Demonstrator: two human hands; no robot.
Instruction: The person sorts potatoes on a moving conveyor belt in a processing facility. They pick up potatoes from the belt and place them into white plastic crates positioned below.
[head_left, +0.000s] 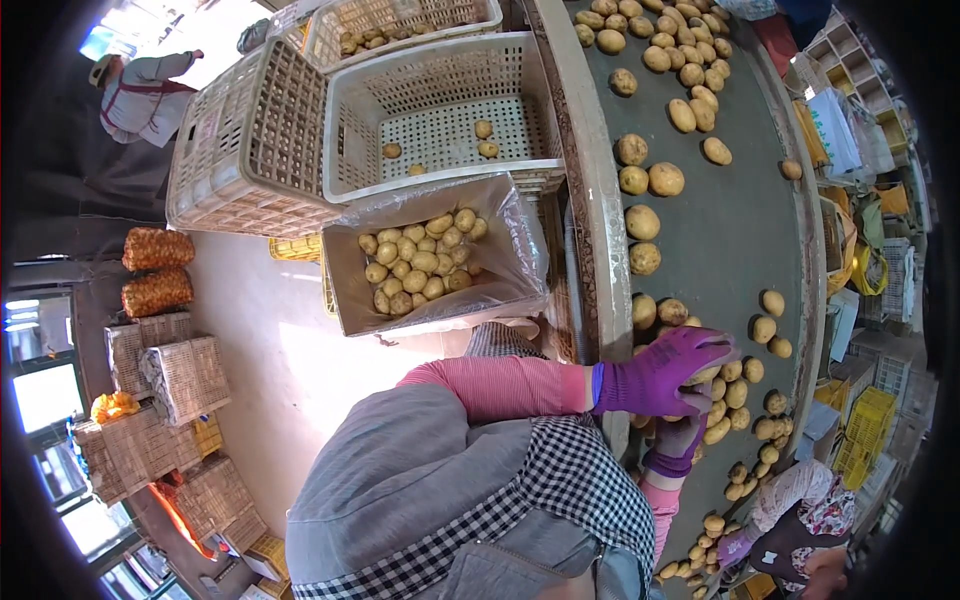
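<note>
Far left, net sacks of orange produce [157, 248] and stacked woven cartons [170, 375] line the pale floor, well clear of my stand. Nearer, a cardboard box lined with clear plastic film [352, 300] sits just beside the belt's left rim, mouth open towards me, part-filled with small yellow-brown potatoes [420, 265]; I judge it is parked there for a short carry from the belt. Beyond it a white slatted plastic crate [345, 140] holds only a few tubers, and another leans tipped against it.

My left hand [662, 372], in a purple knitted glove over a pink sleeve, reaches across the grey metal rim [592, 200] with fingers curled down over a cluster of potatoes on the dark green conveyor belt [745, 230]; whether they have closed on one I cannot tell. My right hand [678, 442], gloved alike, lies beneath it, fingers hidden.

The belt's middle stretch is thinly scattered, leaving room to sweep. Lower right, another worker's gloved hand [735, 548] picks at the same belt.
</note>
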